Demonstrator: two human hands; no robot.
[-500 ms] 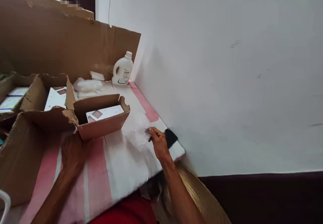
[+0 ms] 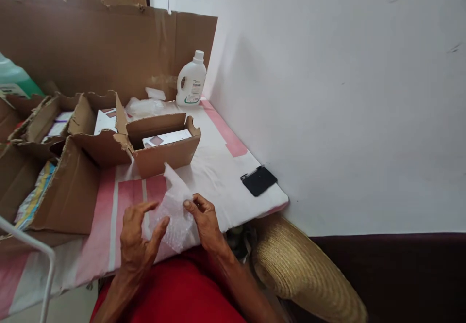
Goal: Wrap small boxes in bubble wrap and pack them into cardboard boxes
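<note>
My right hand [image 2: 207, 223] pinches the right edge of a clear bubble wrap piece [image 2: 175, 211] between thumb and fingers, above the table's front edge. The wrap hangs slack and crumpled, its pointed upper corner sticking up toward a cardboard box. To its left, my left hand [image 2: 136, 233] is open, thumb and fingers spread around the wrap's left side; whether they touch it I cannot tell. Behind the wrap stands the open cardboard box [image 2: 165, 155], with a white printed carton [image 2: 167, 138] inside.
More cardboard compartments [image 2: 69, 192] with packets fill the left. A white jug [image 2: 191, 81] stands by the cardboard partition [image 2: 109, 46], near crumpled clear plastic [image 2: 143, 107]. A black flat object [image 2: 259, 181] lies at the table's right edge. Below is a straw hat [image 2: 302, 265]; a white metal tube [image 2: 50, 265] rises at left.
My right hand has brought the bubble wrap nearer to my body. My left hand has come away from beside the box toward the wrap, fingers spread. The camera view has shifted.
</note>
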